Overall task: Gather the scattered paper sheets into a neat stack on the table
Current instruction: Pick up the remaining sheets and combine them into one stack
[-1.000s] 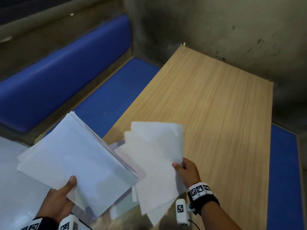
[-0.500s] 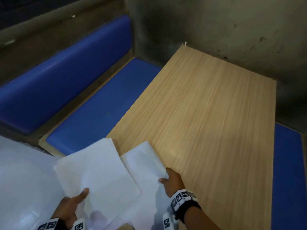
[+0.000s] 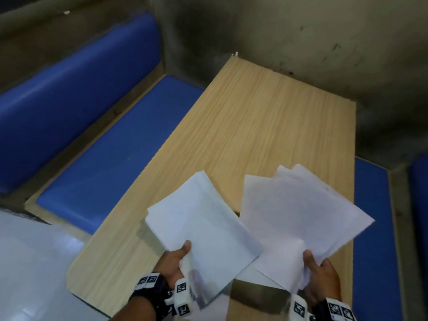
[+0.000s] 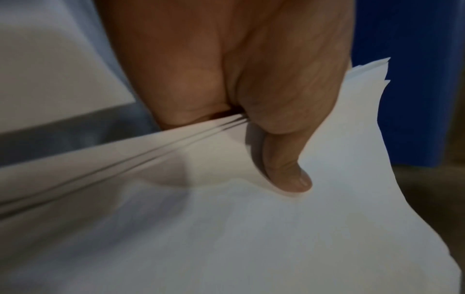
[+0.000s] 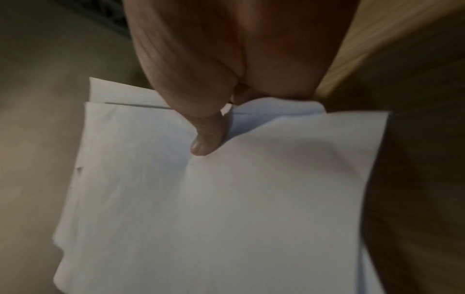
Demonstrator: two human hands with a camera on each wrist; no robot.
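Note:
My left hand (image 3: 178,258) pinches a bundle of white paper sheets (image 3: 201,225) above the near part of the wooden table (image 3: 266,126). The left wrist view shows my thumb on top of this left bundle (image 4: 226,228), several edges fanned beside it. My right hand (image 3: 319,272) pinches a second, looser bundle of sheets (image 3: 298,218), its corners fanned out over the table's right edge. In the right wrist view my thumb presses on that bundle (image 5: 226,199). The two bundles are held side by side, nearly touching.
A blue padded bench seat (image 3: 111,158) and backrest (image 3: 69,89) run along the table's left. Another blue seat (image 3: 372,228) lies to the right. A stained grey wall (image 3: 301,31) closes the far end. A pale floor (image 3: 34,262) shows at lower left.
Both hands have moved right and lifted with their bundles. The bundles, overlapping near the table's left corner half a second ago, are now held apart above the near end of the table.

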